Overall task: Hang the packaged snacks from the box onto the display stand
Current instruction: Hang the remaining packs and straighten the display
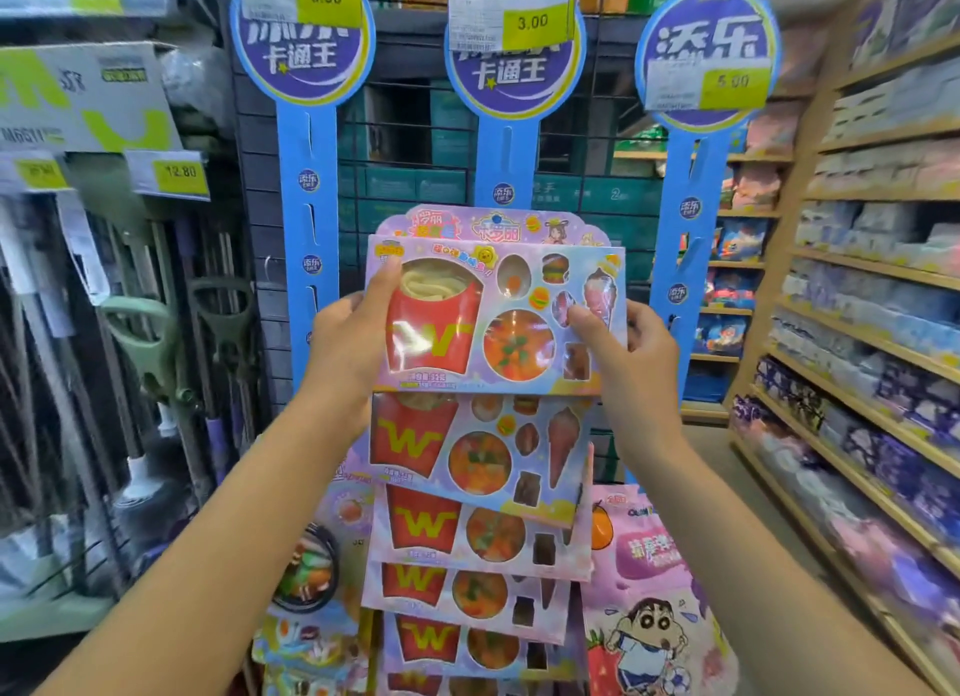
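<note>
The left hand [348, 347] and right hand [634, 363] hold a snack pack [467, 280] by its side edges, fingers [644, 321] curled round it. The pack is raised above more packs [483, 461] hanging on the middle blue strip [506, 160]. Shelves [857, 332] stand to the right.

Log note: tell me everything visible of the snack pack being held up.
The held snack pack is a flat, glossy pastel card with clear windows showing a red fries-style carton marked with a yellow W, a round orange piece, small burgers and an ice-cream cone shape. It faces the camera, slightly tilted, before the middle blue strip, above matching packs already hanging. The left hand pinches its left edge, the right hand its right edge, thumbs on the front.
</note>
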Action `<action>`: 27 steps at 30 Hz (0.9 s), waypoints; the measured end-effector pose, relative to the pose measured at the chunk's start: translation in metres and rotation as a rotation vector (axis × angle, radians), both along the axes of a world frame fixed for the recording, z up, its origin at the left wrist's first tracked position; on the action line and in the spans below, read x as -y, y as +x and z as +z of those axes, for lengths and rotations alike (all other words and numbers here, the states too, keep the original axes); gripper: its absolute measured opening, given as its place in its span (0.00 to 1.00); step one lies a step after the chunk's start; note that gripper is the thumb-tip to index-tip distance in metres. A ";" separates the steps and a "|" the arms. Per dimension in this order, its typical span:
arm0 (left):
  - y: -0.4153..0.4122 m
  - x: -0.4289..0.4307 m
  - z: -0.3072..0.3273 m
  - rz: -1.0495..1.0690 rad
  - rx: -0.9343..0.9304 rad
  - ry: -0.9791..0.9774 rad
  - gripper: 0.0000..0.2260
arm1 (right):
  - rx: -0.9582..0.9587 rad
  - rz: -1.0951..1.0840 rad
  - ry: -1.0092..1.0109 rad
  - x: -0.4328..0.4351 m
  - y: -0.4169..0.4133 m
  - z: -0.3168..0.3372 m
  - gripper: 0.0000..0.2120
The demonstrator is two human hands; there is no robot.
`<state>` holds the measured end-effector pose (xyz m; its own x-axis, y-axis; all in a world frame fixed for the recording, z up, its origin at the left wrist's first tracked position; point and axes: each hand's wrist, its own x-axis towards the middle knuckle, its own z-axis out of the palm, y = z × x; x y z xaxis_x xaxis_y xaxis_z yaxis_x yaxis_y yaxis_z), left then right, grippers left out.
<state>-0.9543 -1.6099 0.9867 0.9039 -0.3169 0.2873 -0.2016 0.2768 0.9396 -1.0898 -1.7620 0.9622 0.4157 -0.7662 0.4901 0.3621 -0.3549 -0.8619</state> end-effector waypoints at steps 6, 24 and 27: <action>-0.001 -0.001 0.005 -0.054 -0.013 0.015 0.18 | -0.020 -0.038 0.029 -0.006 0.001 0.000 0.13; 0.014 -0.009 -0.048 0.497 0.642 0.447 0.20 | -0.210 -0.180 -0.121 -0.017 -0.006 -0.037 0.28; 0.019 -0.014 -0.058 0.474 0.619 0.434 0.20 | -0.169 -0.157 -0.049 -0.021 -0.006 -0.048 0.33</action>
<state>-0.9353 -1.5961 0.9285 0.6904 -0.1435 0.7091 -0.7104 -0.3198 0.6269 -1.0956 -1.7410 0.9140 0.3726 -0.8047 0.4621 0.1515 -0.4386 -0.8858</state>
